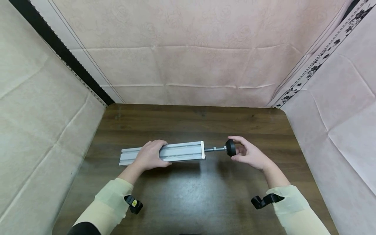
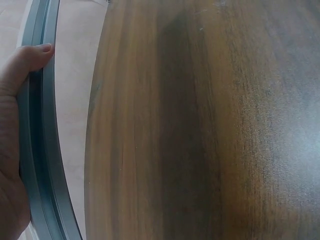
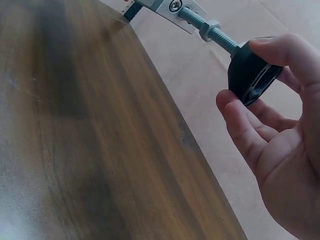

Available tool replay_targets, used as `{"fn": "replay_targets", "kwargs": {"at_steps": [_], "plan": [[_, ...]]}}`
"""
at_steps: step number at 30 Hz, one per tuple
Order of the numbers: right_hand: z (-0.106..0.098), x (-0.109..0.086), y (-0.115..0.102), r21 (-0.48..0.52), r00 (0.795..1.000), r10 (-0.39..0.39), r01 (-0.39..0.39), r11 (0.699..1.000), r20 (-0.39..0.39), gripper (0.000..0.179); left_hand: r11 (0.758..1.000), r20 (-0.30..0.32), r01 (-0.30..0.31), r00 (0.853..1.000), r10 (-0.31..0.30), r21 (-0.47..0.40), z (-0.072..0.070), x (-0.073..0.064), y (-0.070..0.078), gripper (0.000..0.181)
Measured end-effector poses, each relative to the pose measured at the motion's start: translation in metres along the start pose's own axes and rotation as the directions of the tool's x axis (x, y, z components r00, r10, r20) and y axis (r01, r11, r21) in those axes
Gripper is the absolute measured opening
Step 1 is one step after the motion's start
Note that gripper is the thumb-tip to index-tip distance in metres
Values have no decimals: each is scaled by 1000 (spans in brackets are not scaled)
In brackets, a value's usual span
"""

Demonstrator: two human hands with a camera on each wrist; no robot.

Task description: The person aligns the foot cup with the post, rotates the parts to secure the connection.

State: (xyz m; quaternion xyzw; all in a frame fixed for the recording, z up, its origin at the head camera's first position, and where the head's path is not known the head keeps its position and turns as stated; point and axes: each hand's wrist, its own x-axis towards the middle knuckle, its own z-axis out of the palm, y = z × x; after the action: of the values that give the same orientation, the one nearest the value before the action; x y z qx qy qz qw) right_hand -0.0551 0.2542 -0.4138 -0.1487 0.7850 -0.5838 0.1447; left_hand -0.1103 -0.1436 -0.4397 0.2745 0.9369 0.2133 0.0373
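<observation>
A silver aluminium profile (image 1: 185,151) lies sideways in the head view, held over the table. My left hand (image 1: 151,155) grips it around its left half; in the left wrist view the thumb (image 2: 37,56) lies across the grooved profile (image 2: 37,115). From the plate on its right end sticks a threaded rod (image 3: 220,37) with a hex nut (image 3: 209,31) on it. A black round levelling foot (image 1: 230,148) sits at the rod's outer end. My right hand (image 1: 248,153) pinches that foot (image 3: 245,72) by its rim between thumb and fingers.
Beneath the hands is a brown wood-grain table (image 1: 188,124) with rounded back corners. Pale patterned cloth (image 1: 188,65) hangs behind it and on both sides. A black wrist mount (image 1: 133,204) sits on the left sleeve, another mount (image 1: 267,199) on the right.
</observation>
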Motion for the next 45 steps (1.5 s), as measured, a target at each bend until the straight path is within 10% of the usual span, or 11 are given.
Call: {"fn": "replay_targets", "kwargs": {"at_steps": [25,33,45], "plan": [[0,0,1,-22,998,0,-2,1000,-56,55,1000,7,-10,1000,10,7,-2,3,4,71],[-3,-5,-3,-201,986,-161,149,968,-43,88,1000,9,-1,1000,0,16,-3,4,3,74],[9,-7,-27,-208,950,-313,303,930,-18,70,1000,11,-4,1000,4,14,-3,5,3,72]]}}
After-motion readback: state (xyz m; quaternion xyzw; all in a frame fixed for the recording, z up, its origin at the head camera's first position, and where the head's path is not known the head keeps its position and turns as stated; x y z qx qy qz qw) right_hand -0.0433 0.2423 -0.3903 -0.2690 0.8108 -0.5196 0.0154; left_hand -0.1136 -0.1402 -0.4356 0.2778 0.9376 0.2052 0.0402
